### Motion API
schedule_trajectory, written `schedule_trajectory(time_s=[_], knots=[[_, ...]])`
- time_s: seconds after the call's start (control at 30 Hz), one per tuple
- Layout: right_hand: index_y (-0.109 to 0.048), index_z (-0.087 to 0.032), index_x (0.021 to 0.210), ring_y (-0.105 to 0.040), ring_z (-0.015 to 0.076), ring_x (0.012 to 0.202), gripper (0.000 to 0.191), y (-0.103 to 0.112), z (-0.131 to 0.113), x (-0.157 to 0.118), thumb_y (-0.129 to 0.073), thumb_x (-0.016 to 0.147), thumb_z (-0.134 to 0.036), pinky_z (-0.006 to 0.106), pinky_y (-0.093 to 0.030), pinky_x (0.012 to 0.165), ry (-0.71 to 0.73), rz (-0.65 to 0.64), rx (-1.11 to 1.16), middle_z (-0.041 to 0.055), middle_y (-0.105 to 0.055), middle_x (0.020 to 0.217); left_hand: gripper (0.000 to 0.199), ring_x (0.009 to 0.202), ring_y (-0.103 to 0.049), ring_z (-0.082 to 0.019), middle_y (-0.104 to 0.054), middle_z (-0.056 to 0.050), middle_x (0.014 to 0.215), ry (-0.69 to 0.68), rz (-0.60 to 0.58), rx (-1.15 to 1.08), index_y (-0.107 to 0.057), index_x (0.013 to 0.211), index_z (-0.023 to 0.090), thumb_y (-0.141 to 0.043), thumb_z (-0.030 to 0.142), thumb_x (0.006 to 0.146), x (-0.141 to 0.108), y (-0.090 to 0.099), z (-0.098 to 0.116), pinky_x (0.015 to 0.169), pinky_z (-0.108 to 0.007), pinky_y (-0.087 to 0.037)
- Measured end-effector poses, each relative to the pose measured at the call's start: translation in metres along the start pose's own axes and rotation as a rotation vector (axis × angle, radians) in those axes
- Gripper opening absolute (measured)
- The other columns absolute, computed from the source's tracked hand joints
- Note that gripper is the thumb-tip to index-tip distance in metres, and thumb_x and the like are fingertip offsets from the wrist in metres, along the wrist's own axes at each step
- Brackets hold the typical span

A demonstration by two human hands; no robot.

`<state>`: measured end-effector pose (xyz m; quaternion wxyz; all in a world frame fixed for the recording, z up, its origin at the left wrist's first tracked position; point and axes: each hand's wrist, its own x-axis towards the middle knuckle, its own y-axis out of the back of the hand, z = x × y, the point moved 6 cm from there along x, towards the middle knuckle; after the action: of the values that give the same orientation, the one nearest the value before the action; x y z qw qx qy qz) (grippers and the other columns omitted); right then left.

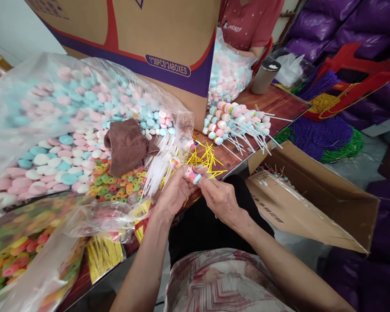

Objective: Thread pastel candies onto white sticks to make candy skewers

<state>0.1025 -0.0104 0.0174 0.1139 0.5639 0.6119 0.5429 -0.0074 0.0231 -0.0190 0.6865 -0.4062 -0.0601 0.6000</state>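
My left hand [176, 190] is closed around a small candy skewer in a colourful wrapper [191, 174], near the table's front edge. On its right, my right hand [219, 197] pinches the lower end of the same skewer, beside a pale blue candy. White sticks [157, 173] lie just left of my hands. Yellow twist ties [206, 158] are scattered behind them. Finished-looking candy skewers [237, 121] with white sticks are piled farther back on the right. A brown cloth [125, 145] rests on the candies to the left.
An open bag of pastel candies [61, 151] and ring candies [117, 180] cover the left side. A large carton [149, 43] stands behind. At the right, an open cardboard box [312, 203] sits below table height. A person in a red shirt [247, 26] is across the table, near a tumbler [265, 78].
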Motion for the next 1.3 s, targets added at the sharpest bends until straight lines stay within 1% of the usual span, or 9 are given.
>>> schedule_trajectory(time_s=[0.17,0.33,0.5,0.63,0.87,1.0,1.17,1.23,1.3], knots=[[-0.062,-0.018,0.081,-0.057,0.0127,0.059,0.026,-0.010,0.000,0.000,-0.044,0.100,-0.019,0.023,-0.041,0.060,-0.163,0.070,0.220,0.0031,-0.065,0.068,0.019,0.095,-0.071,-0.020,-0.076,-0.008,0.094,-0.142,0.048,-0.050,-0.067,0.088,0.015,-0.068,0.033,0.085,0.001,-0.004,-0.004,0.092,-0.032,-0.054],[-0.067,-0.018,0.103,-0.069,0.0165,0.076,0.019,-0.006,-0.001,-0.001,-0.049,0.097,-0.022,0.026,-0.052,0.073,-0.256,0.033,0.446,0.0069,-0.074,0.090,0.023,0.093,-0.072,-0.021,-0.075,-0.008,0.093,-0.199,0.059,-0.124,-0.066,0.090,0.014,-0.073,0.035,0.082,0.006,-0.001,0.000,0.089,-0.032,-0.055],[-0.060,-0.019,0.130,-0.070,0.0154,0.073,0.035,-0.004,0.002,-0.008,-0.050,0.096,-0.021,0.027,-0.056,0.075,-0.359,0.081,0.526,0.0068,-0.076,0.098,0.021,0.094,-0.073,-0.021,-0.074,-0.005,0.088,-0.301,0.111,-0.208,-0.065,0.089,0.017,-0.074,0.034,0.082,0.007,0.002,0.007,0.090,-0.032,-0.055],[-0.059,-0.019,0.136,-0.073,0.0177,0.082,0.042,-0.014,-0.005,-0.010,-0.047,0.096,-0.018,0.028,-0.058,0.079,-0.301,0.059,0.554,0.0096,-0.076,0.109,0.022,0.097,-0.072,-0.021,-0.075,-0.005,0.091,-0.300,0.063,-0.211,-0.066,0.090,0.017,-0.072,0.037,0.084,0.006,-0.006,0.003,0.092,-0.032,-0.054],[-0.057,-0.018,0.139,-0.073,0.0168,0.086,0.044,-0.021,-0.010,-0.010,-0.048,0.095,-0.018,0.028,-0.058,0.085,-0.275,-0.024,0.666,0.0084,-0.075,0.114,0.014,0.091,-0.073,-0.019,-0.072,0.000,0.078,-0.192,0.124,-0.256,-0.064,0.082,0.017,-0.075,0.026,0.080,0.005,-0.001,0.000,0.093,-0.032,-0.053],[-0.056,-0.017,0.140,-0.074,0.0163,0.080,0.045,-0.020,-0.007,-0.007,-0.045,0.096,-0.018,0.029,-0.059,0.085,-0.260,-0.094,0.608,0.0099,-0.074,0.116,0.011,0.085,-0.074,-0.019,-0.069,0.001,0.070,-0.117,0.088,-0.250,-0.064,0.078,0.015,-0.074,0.018,0.076,0.005,0.000,-0.005,0.090,-0.031,-0.055],[-0.062,-0.021,0.133,-0.068,0.0197,0.112,0.039,-0.014,-0.003,-0.006,-0.048,0.096,-0.020,0.034,-0.054,0.098,-0.327,-0.062,0.709,0.0065,-0.071,0.124,0.007,0.085,-0.074,-0.020,-0.071,0.000,0.072,-0.040,0.069,-0.272,-0.065,0.082,0.016,-0.071,0.016,0.078,0.002,0.000,-0.005,0.089,-0.035,-0.056],[-0.066,-0.020,0.124,-0.071,0.0189,0.101,0.033,-0.011,-0.001,-0.010,-0.050,0.096,-0.022,0.031,-0.056,0.090,-0.369,-0.017,0.695,0.0068,-0.074,0.113,0.008,0.089,-0.074,-0.021,-0.072,-0.001,0.075,-0.064,0.075,-0.281,-0.065,0.084,0.017,-0.072,0.018,0.079,0.002,0.000,0.000,0.090,-0.036,-0.056],[-0.070,-0.019,0.108,-0.069,0.0155,0.075,0.023,-0.011,-0.001,-0.014,-0.051,0.096,-0.024,0.027,-0.056,0.074,-0.379,0.001,0.610,0.0056,-0.075,0.091,0.011,0.094,-0.073,-0.023,-0.071,-0.001,0.076,-0.086,0.065,-0.281,-0.064,0.083,0.018,-0.074,0.022,0.079,0.003,0.000,0.004,0.090,-0.037,-0.055]])
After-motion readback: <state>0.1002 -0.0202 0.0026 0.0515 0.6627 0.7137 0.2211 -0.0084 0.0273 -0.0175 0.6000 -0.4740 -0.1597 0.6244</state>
